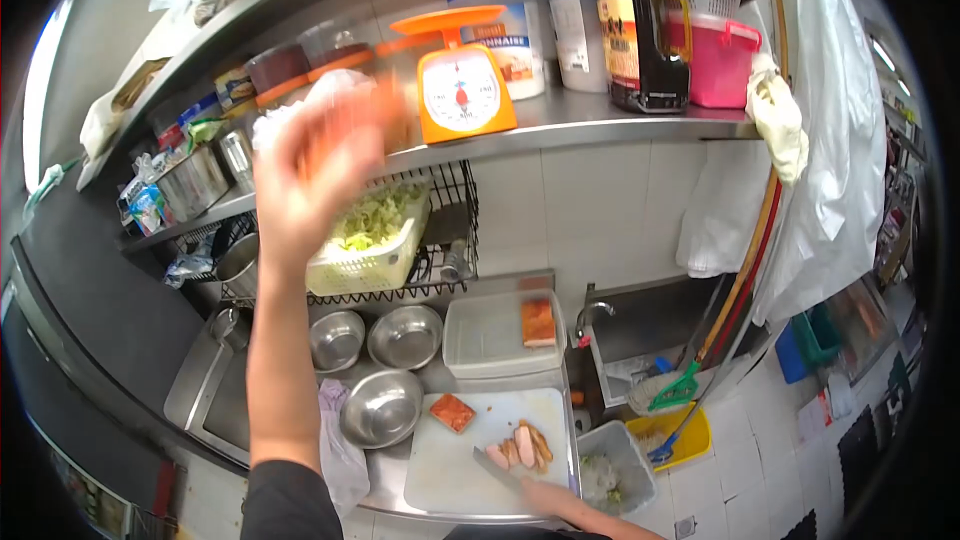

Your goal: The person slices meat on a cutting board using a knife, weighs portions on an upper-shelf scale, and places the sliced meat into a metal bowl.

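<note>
My left hand is raised in front of the shelf, left of an orange kitchen scale. Its fingers are curled about a blurred reddish-orange thing whose kind I cannot make out. Low down, my right hand grips a knife over the white cutting board. Close to the blade lie several slices of browned meat. A rectangular reddish-orange piece rests at the board's upper left. Another such piece sits in a clear plastic tub behind the board.
Steel bowls stand left of the board, beside a plastic bag. A basket of chopped greens is on the wire rack. The shelf holds jars and a dark bottle. To the right are a sink and a grey bin.
</note>
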The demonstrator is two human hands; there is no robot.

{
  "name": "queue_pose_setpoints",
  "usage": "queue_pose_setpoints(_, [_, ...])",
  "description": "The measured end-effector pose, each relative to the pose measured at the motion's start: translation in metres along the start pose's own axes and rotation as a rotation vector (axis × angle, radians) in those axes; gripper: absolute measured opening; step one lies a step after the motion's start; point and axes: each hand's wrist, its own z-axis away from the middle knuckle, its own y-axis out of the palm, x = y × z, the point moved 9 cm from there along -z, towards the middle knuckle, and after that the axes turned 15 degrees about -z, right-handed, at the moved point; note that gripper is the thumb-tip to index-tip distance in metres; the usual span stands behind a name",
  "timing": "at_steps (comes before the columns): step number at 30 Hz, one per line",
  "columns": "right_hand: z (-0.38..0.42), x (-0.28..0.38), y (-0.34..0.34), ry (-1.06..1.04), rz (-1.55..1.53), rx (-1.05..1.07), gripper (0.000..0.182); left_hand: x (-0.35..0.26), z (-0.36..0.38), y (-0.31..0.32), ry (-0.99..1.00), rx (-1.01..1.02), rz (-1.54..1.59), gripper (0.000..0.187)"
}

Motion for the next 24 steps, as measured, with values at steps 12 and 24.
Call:
queue_pose_setpoints(12, [-0.007, -0.011, 0.004, -0.014, -0.045, -0.064, 0.034, 0.103, -0.227, 0.099, -0.204, 0.42, -0.403, 0.058])
queue_pose_setpoints(24, [-0.022, -0.036, 0.022, -0.083, -0.054, -0.081, 0.035, 0.127, -0.227, 0.102, -0.184, 0.497, -0.466, 0.064])
